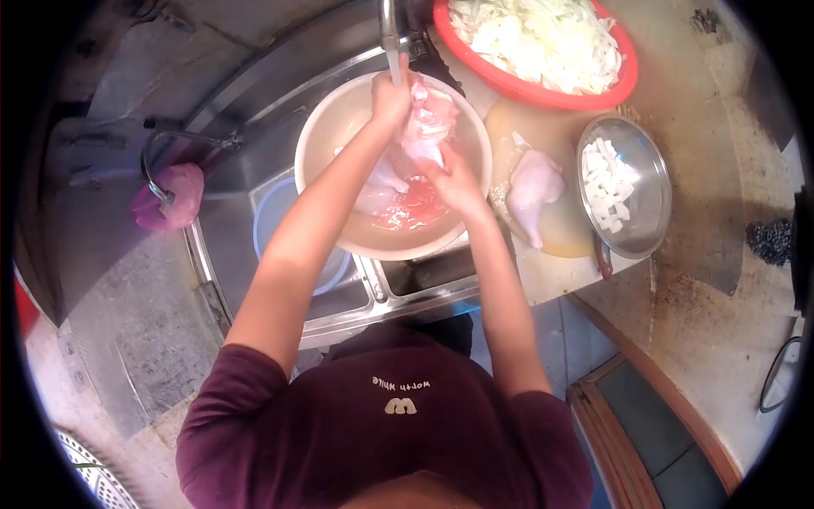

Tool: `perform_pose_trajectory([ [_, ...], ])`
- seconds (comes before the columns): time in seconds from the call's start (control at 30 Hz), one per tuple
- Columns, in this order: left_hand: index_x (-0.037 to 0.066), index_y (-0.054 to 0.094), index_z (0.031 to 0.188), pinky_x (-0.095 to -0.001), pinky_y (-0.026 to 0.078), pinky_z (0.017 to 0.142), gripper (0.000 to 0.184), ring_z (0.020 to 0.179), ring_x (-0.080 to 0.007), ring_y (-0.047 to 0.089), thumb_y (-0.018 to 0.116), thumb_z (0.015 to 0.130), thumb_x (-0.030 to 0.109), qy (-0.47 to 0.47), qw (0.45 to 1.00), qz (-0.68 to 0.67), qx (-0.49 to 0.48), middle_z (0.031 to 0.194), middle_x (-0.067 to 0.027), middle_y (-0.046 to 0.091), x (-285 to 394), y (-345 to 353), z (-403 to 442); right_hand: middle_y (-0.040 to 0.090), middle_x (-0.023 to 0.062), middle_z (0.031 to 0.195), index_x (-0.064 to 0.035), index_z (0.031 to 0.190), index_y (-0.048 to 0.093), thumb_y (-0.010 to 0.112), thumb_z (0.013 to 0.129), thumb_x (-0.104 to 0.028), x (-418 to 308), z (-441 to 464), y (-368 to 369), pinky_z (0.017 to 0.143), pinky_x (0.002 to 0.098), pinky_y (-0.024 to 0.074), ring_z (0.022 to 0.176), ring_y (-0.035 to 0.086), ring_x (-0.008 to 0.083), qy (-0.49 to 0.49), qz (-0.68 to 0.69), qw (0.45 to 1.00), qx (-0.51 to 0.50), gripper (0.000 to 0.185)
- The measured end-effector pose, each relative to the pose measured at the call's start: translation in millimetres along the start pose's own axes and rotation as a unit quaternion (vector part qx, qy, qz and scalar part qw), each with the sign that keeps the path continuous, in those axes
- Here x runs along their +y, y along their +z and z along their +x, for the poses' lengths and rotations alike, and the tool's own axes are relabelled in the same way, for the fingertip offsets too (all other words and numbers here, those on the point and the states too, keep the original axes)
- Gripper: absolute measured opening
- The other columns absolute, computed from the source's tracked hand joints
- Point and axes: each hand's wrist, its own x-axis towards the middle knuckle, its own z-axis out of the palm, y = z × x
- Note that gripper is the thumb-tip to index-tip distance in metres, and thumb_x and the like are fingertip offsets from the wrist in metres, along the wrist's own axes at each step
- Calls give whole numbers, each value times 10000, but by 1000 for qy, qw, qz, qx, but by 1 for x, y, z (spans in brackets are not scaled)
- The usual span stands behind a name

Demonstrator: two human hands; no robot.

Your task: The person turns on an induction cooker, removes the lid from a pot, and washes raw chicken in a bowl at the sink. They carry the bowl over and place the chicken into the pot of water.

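A raw chicken leg (431, 117) is held over a cream basin (309, 157), under the tap (387, 24). My left hand (392, 100) is closed at its upper left side, close below the spout; some of its fingers are hidden. Lower down, my right hand (456, 182) grips the narrow end of the same leg. More raw chicken (381, 182) lies in reddish water inside the basin. Another chicken leg (535, 188) rests to the right on a round cutting board (564, 242).
The basin sits over a steel sink (339, 307), partly above a blue-rimmed tub (261, 229). A red bowl (629, 72) holds shredded cabbage. White cubes fill part of a steel bowl (653, 216), beside a knife handle (603, 259). A pink object (180, 195) is by the left faucet.
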Motion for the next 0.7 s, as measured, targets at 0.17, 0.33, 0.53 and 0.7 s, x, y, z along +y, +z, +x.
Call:
perform_pose_trajectory([
  [0.17,49,538,646,-265,407,512,462,504,-133,470,490,839,466,-69,996,31,-46,571,-27,490,-1,-13,14,566,206,1021,-46,1180,462,518,794,-70,-53,-27,-33,776,364,431,928,555,335,86,-247,964,49,390],
  [0.33,36,598,792,-275,445,600,347,624,-148,542,509,838,369,66,914,306,-257,675,-57,567,-32,-40,5,553,212,922,-85,1235,421,495,769,-15,-72,-54,-74,680,407,426,791,551,355,-40,-376,899,220,477],
  [0.53,56,525,1084,-379,434,836,524,922,-314,554,661,656,325,145,776,556,-259,1106,-144,518,-42,-67,-35,479,207,1015,-43,1267,358,513,762,-22,-38,-82,-106,746,419,404,892,485,367,85,-489,838,228,528],
  [0.7,85,437,1184,-401,436,842,683,967,-364,526,692,607,348,85,767,611,-175,1194,-161,430,-41,-70,-44,459,213,1037,14,1170,430,531,764,-66,-41,-100,-105,824,440,366,957,446,372,8,-493,827,270,426],
])
